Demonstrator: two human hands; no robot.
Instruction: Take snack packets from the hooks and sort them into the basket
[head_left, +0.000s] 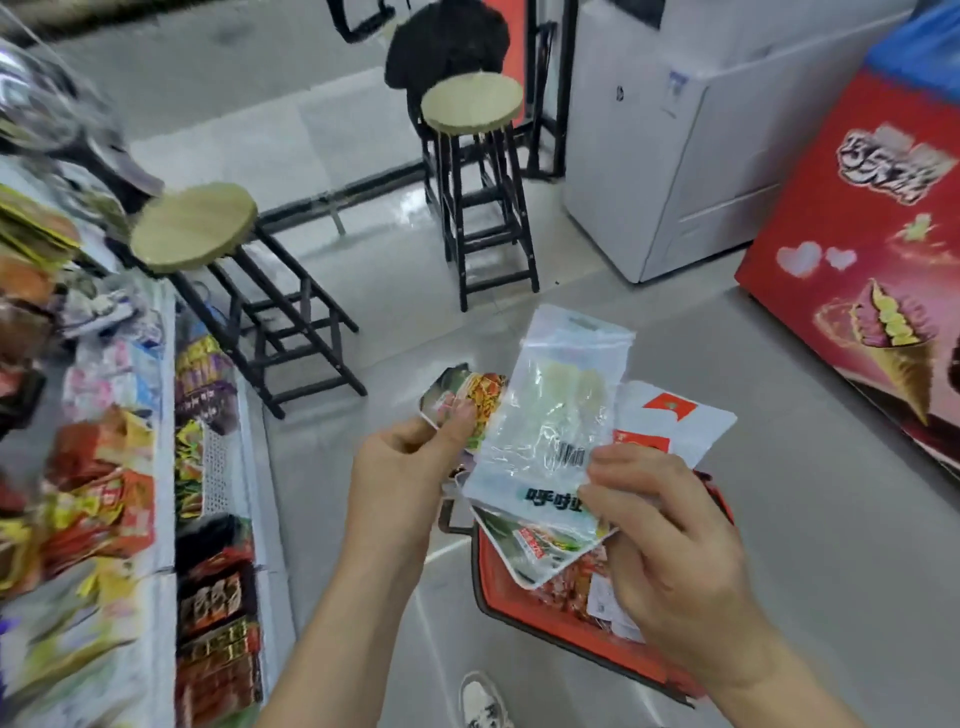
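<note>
Held: my left hand (410, 478), fingers (454, 423) curled round a green-orange packet (480, 395); my right hand (670, 545) pinches a clear packet (550, 431), perhaps more behind it, over the red basket (566, 642).

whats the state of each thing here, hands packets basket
left hand, pinching the green-orange packet
right hand, gripping the clear packet
white-red packet, tucked behind the clear packet
red basket, under the hands, holding packets
</note>
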